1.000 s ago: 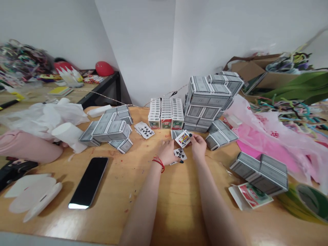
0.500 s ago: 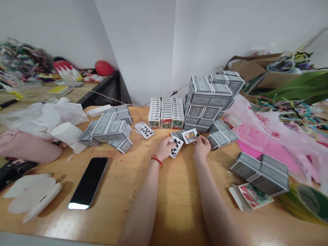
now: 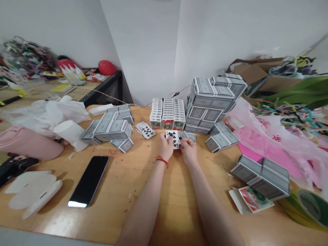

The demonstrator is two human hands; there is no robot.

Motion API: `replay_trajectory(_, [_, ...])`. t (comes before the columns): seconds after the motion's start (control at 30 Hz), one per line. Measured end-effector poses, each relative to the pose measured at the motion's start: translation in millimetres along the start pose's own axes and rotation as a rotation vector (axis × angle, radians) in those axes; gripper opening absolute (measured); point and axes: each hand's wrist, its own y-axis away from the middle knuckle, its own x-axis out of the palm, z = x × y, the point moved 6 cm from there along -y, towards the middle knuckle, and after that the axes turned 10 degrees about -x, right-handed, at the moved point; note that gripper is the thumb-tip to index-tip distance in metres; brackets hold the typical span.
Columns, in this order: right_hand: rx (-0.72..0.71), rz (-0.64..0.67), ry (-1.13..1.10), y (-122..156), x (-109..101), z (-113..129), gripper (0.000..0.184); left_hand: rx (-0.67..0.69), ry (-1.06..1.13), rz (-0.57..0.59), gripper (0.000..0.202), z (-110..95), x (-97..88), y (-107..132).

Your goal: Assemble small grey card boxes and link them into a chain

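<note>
A ten of clubs [image 3: 174,140] faces up between my two hands, over the middle of the table. My left hand [image 3: 166,147] is closed on its left side, thumb on the face. At the right edge of the same playing card, my right hand [image 3: 189,149] is closed in a pinch; whether another card lies behind the ten is hidden. Just beyond my right fingers rest some grey-backed cards [image 3: 190,137], partly covered. To the left, a small spread of face-up clubs cards [image 3: 145,130] lies on the table.
Rows of card boxes [image 3: 167,114] stand at the back, beside a tall stack of grey card boxes [image 3: 210,102]. More grey boxes [image 3: 110,128] sit left. A phone [image 3: 89,181] lies front left, an opened card box [image 3: 256,199] and green tape roll [image 3: 304,208] right.
My right hand has moved left to the ten of clubs, and the face card it held no longer shows. My left hand has turned the ten more upright.
</note>
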Motion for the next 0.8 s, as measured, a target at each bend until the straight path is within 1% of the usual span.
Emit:
replay_trajectory(0.07, [0.038,0.03,-0.031,0.6,1.4,-1.6,0.024,-0.002,0.009,-0.045,0.012,0.5,-2.3,0.1])
replay_trajectory(0.13, [0.062,0.029,-0.071,0.5,1.1,-2.5,0.025,0.014,0.039,-0.065,0.012,0.7,-3.2,0.1])
replay_trajectory(0.23, [0.097,0.02,-0.141,0.4,1.4,-3.3,0.025,0.044,0.076,-0.06,0.015,0.9,-2.2,0.0])
replay_trajectory(0.3, [0.13,0.04,-0.165,1.1,3.1,-3.3,0.025,0.055,0.078,-0.049,0.018,0.9,-1.2,-0.1])
replay_trajectory(0.4, [0.188,0.108,-0.156,3.3,6.6,-2.5,0.024,0.07,0.06,-0.025,0.023,0.8,-0.1,-1.0])
replay_trajectory(0.47, [0.211,0.163,-0.13,4.8,8.7,-1.9,0.023,0.107,0.052,-0.023,0.027,-0.5,-0.8,-2.0])
replay_trajectory(0.57, [0.184,0.204,-0.06,4.4,8.9,-1.3,0.023,0.186,0.02,-0.07,0.028,-4.9,-5.4,-2.9])
replay_trajectory(0.67, [0.106,0.181,0.039,1.0,5.8,-0.9,0.023,0.236,0.002,-0.136,0.021,-11.8,-12.4,-1.3])
replay_trajectory(0.73, [0.071,0.166,0.063,-0.9,4.4,-0.7,0.023,0.255,0.052,-0.162,0.017,-16.9,-17.2,0.7])
replay_trajectory(0.8, [0.065,0.168,0.04,-1.5,4.4,-0.4,0.022,0.258,0.114,-0.168,0.012,-20.2,-20.2,2.0])
